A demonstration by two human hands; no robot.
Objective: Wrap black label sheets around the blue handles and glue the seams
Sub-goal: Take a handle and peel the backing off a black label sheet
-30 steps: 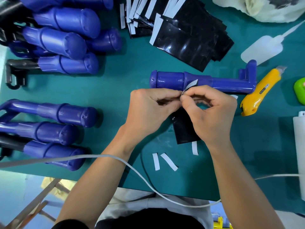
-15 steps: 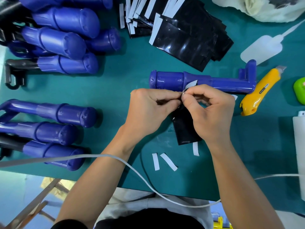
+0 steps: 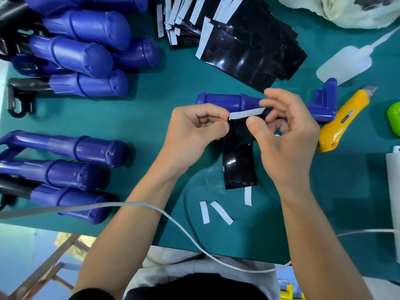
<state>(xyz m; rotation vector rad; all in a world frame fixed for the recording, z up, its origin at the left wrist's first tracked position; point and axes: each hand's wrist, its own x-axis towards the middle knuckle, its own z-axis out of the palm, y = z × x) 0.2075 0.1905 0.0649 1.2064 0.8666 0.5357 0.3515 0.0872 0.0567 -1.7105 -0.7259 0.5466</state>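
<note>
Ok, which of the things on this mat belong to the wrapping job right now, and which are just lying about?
In the job: left hand, right hand, black label sheet, white backing strip, blue handle behind them, stack of black sheets, squeeze bottle (probably glue), waiting blue handles.
Lying about: yellow utility knife, loose white strips, green object, white cable.

table (image 3: 151, 105): teal | floor (image 3: 21, 245): pale blue | wooden frame (image 3: 50, 264): lower left, below table edge

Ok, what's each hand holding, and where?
The left hand pinches the black label sheet at its upper left corner; the right hand pinches the right end of the white backing strip along that edge.
</note>
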